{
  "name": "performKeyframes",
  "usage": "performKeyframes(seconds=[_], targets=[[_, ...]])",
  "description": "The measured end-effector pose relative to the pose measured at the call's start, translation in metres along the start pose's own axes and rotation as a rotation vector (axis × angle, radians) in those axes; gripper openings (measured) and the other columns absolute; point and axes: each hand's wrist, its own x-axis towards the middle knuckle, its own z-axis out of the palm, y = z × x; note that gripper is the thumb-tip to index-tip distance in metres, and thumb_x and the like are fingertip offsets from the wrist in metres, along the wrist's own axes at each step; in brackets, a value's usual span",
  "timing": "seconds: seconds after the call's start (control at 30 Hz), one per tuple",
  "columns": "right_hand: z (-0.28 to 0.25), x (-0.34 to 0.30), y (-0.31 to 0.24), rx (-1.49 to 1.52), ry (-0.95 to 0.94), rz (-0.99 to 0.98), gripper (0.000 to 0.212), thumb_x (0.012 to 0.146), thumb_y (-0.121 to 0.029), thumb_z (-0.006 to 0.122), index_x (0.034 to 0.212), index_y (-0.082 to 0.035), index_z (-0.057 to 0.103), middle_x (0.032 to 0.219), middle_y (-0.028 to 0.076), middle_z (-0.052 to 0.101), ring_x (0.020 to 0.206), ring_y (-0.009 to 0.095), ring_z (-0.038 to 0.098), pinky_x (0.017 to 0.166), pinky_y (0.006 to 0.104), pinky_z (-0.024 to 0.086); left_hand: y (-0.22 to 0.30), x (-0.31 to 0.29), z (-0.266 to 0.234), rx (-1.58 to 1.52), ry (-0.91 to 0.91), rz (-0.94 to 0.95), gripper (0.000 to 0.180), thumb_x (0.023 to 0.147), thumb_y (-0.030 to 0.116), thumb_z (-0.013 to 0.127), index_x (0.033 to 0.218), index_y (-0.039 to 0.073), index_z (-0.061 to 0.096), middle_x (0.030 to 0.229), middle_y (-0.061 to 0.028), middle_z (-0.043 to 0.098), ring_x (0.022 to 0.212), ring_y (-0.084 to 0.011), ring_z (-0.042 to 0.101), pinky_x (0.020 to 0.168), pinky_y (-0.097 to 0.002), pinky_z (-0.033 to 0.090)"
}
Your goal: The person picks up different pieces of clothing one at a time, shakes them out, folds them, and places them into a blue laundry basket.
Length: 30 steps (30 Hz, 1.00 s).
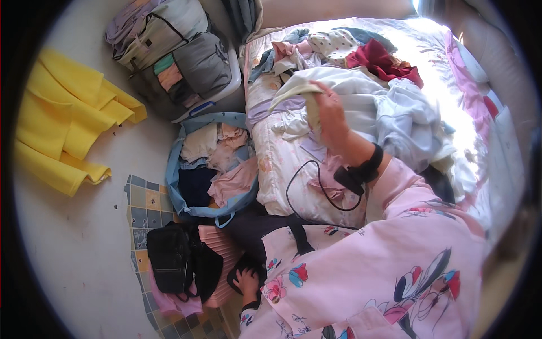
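My right hand (332, 117) is raised over the bed, its fingers closed on the edge of a cream-white garment (302, 87). The held part hangs in a fold; its full shape cannot be made out among the pale clothes behind it. Just beyond lies a heap of white and light-grey clothes (403, 113). Low down, my left hand (247, 281) rests with spread fingers on something black (234, 271) beside a pink ribbed suitcase (219, 257). A black strap with a small box (353, 179) and cable is around my right wrist.
A blue fabric bin (174, 189) of folded clothes stands beside the bed (271, 186). Behind it are stuffed grey bags (200, 65). A yellow coat (62, 124) hangs at the left. A black backpack (172, 257) sits by the suitcase. A dark red cloth (381, 61) lies farther back.
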Motion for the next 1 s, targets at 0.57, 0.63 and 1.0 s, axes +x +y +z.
performKeyframes(seconds=[0.57, 0.63, 1.0], targets=[[0.061, -0.186, 0.083, -0.624, -1.909, 0.481, 0.041, 0.079, -0.023, 0.056, 0.117, -0.006, 0.052, 0.097, 0.014, 0.061, 0.086, 0.025, 0.058, 0.077, 0.0313, 0.044, 0.135, 0.003, -0.134, -1.498, -0.46, 0.298, 0.065, 0.075, -0.001, 0.054, 0.133, 0.004, 0.026, 0.119, -0.0103, 0.047, 0.104, -0.018, 0.05, 0.088, -0.027, 0.04], [0.053, -0.173, 0.08, -0.712, -1.857, 0.366, 0.042, 0.079, -0.024, 0.058, 0.116, -0.006, 0.053, 0.093, 0.014, 0.062, 0.084, 0.025, 0.058, 0.075, 0.0312, 0.044, 0.128, 0.008, -0.123, -1.472, -0.385, 0.255, 0.059, 0.072, -0.007, 0.05, 0.128, 0.003, 0.034, 0.113, -0.0092, 0.051, 0.1, -0.0168, 0.052, 0.086, -0.026, 0.041], [-0.065, -0.059, 0.072, -1.756, -0.867, 0.084, 0.063, 0.069, -0.026, 0.067, 0.125, -0.012, 0.042, 0.11, 0.014, 0.055, 0.104, 0.03, 0.05, 0.087, 0.04, 0.039, 0.063, -0.002, -0.152, -1.734, 0.306, 0.157, 0.028, 0.067, -0.009, 0.041, 0.092, 0.001, 0.048, 0.089, -0.0052, 0.056, 0.079, -0.0127, 0.053, 0.078, -0.0245, 0.043]])
